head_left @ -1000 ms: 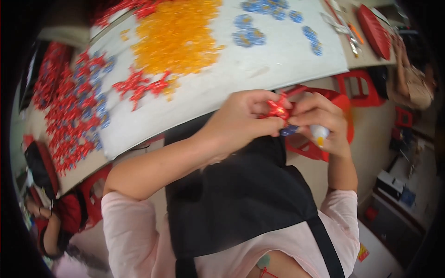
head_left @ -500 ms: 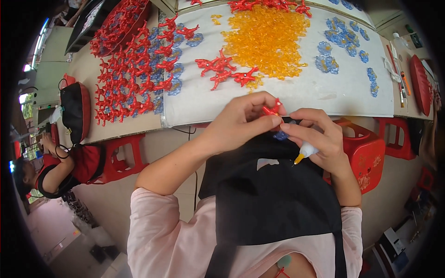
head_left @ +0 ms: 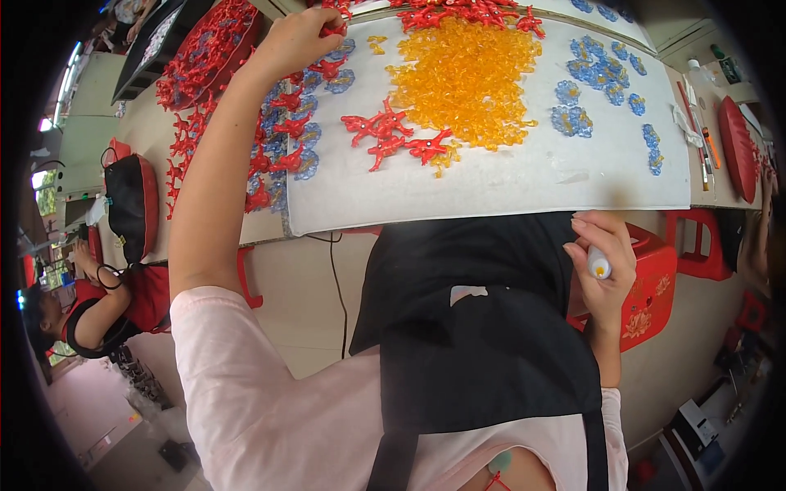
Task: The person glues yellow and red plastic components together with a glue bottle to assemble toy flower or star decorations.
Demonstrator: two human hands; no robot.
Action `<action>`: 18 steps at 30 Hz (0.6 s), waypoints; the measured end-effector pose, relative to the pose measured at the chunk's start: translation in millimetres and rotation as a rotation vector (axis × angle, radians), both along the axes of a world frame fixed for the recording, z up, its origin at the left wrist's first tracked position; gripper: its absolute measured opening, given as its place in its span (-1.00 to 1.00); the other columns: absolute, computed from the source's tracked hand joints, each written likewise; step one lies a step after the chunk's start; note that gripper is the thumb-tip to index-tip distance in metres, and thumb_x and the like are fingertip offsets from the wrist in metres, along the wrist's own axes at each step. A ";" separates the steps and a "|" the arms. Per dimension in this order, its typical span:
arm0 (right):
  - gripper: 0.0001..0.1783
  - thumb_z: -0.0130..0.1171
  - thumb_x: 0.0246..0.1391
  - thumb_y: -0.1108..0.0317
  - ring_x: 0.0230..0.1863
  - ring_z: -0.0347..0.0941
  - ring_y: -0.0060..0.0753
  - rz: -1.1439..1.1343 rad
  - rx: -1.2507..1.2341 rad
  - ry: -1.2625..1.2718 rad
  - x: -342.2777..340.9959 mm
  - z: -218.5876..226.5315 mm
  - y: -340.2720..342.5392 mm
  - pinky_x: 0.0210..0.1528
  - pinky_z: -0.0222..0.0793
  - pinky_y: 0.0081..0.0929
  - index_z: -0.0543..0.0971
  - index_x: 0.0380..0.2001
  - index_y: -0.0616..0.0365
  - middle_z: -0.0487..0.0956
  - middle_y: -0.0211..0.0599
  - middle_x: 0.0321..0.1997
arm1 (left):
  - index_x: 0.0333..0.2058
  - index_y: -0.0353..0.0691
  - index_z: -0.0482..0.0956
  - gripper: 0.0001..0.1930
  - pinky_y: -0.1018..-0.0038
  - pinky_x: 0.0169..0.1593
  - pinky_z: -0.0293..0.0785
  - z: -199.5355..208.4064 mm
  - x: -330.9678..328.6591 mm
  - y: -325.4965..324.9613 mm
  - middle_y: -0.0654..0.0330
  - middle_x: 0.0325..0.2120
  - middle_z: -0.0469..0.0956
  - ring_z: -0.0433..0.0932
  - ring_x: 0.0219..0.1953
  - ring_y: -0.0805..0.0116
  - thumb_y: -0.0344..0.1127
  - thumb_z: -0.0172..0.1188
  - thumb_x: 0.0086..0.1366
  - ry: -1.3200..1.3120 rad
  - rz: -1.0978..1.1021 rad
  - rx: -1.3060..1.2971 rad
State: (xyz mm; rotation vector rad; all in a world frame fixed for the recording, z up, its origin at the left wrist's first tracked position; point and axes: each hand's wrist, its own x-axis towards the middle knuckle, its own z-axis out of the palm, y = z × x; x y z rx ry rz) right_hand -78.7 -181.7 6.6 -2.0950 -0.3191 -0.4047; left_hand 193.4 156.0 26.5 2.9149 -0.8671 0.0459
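Note:
My left hand (head_left: 299, 37) reaches far out over the left part of the white board (head_left: 508, 176), its fingertips pinched on a red plastic piece among rows of red pieces on blue bases (head_left: 286, 131). A heap of orange translucent pieces (head_left: 463, 78) lies in the board's middle. A few loose red pieces (head_left: 393, 135) lie just in front of the heap. My right hand (head_left: 602, 262) stays low over my black apron, closed around a small white glue bottle (head_left: 598, 263) with an orange tip.
Blue flower-shaped bases (head_left: 602, 86) are scattered on the board's right. A dark tray of red pieces (head_left: 201, 49) stands at the far left. Red plastic stools (head_left: 655, 278) sit beneath the table. Another person (head_left: 90, 303) sits at lower left beside a black-and-red bag (head_left: 131, 204).
My hands were together over my lap holding a red piece. My left hand has since stretched out to the board's left side; my right hand stayed down with the bottle.

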 end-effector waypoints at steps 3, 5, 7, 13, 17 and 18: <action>-0.67 0.21 -0.28 0.65 -0.32 0.41 -0.40 -0.022 0.038 0.021 -2.7 -3.7 -4.3 -0.47 0.34 -0.65 0.52 -0.32 0.21 0.46 -0.19 -0.27 | -0.27 -0.19 0.49 -0.72 0.39 -0.22 0.45 -5.0 2.1 -0.7 0.10 -0.41 0.55 0.54 -0.34 0.21 -0.19 0.11 0.06 0.013 -0.031 0.059; -0.68 0.20 -0.27 0.65 -0.33 0.40 -0.41 -0.029 0.049 0.022 -4.1 -6.3 -7.5 -0.49 0.32 -0.66 0.52 -0.31 0.22 0.46 -0.19 -0.27 | -0.26 -0.24 0.47 -0.74 0.44 -0.25 0.39 0.0 -7.6 -6.0 0.07 -0.38 0.51 0.51 -0.33 0.26 -0.25 0.09 0.09 0.053 -0.025 -0.059; -0.68 0.20 -0.26 0.65 -0.33 0.40 -0.43 -0.035 0.063 0.023 -5.0 -8.5 -9.8 -0.50 0.31 -0.67 0.52 -0.31 0.22 0.46 -0.18 -0.27 | -0.26 -0.23 0.48 -0.75 0.42 -0.24 0.39 14.5 -28.4 -18.5 0.08 -0.37 0.51 0.50 -0.31 0.23 -0.27 0.10 0.09 -0.066 -0.051 -0.097; -0.68 0.20 -0.27 0.66 -0.33 0.40 -0.43 -0.043 0.110 0.033 -6.7 -12.5 -10.8 -0.51 0.30 -0.67 0.52 -0.31 0.23 0.46 -0.18 -0.26 | -0.24 -0.21 0.45 -0.74 0.34 -0.18 0.35 37.2 -111.9 -44.7 0.08 -0.36 0.50 0.46 -0.26 0.15 -0.42 0.13 0.03 -0.112 -0.127 -0.046; -0.68 0.20 -0.27 0.66 -0.32 0.41 -0.42 -0.020 0.069 0.012 -5.2 -10.3 -6.5 -0.50 0.30 -0.67 0.53 -0.32 0.23 0.46 -0.18 -0.26 | -0.15 -0.21 0.34 -0.62 0.32 -0.16 0.33 15.7 -128.2 -41.3 0.06 -0.39 0.49 0.46 -0.28 0.13 -0.48 0.15 -0.01 0.001 -0.111 -0.009; -0.67 0.20 -0.28 0.66 -0.32 0.41 -0.42 -0.015 0.072 0.014 -5.2 -9.7 -6.0 -0.50 0.31 -0.67 0.53 -0.32 0.22 0.46 -0.18 -0.26 | -0.15 -0.21 0.34 -0.62 0.32 -0.16 0.33 10.5 -130.0 -41.7 0.06 -0.39 0.49 0.46 -0.28 0.13 -0.48 0.15 -0.01 0.000 -0.113 -0.011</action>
